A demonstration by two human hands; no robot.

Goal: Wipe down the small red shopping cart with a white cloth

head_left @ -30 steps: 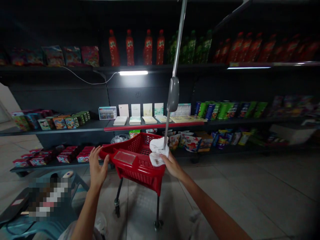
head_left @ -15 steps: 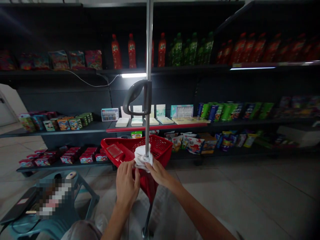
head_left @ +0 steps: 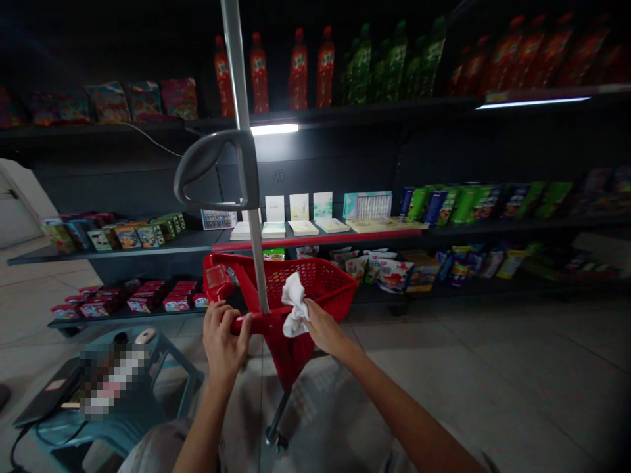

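My left hand (head_left: 225, 336) is closed over the near rim of a red plastic shopping cart basket (head_left: 325, 282), left of the metal pole (head_left: 241, 79). In my right hand (head_left: 323, 326) is a crumpled white cloth (head_left: 294, 305), held just right of the pole's foot and in front of the basket's side. Whether the cloth touches the basket I cannot tell. The pole rises from the basket's near edge and leans to the left. A grey loop handle (head_left: 219, 171) is fixed on it. Below the basket, a thin leg runs down to a caster (head_left: 276, 439).
Dark shelves (head_left: 315, 117) stand ahead, with red bottles (head_left: 298, 69), green bottles (head_left: 362, 66), books (head_left: 302, 228) and snack bags (head_left: 394, 272). At lower left is a blue-grey plastic stool (head_left: 172, 358), bearing a black flat case (head_left: 49, 394) and a blurred-out item.
The cloth and my right hand have come away from the pole's foot. My left hand has shifted left onto the basket's rim. The pole now tilts left, and the cart appears turned.
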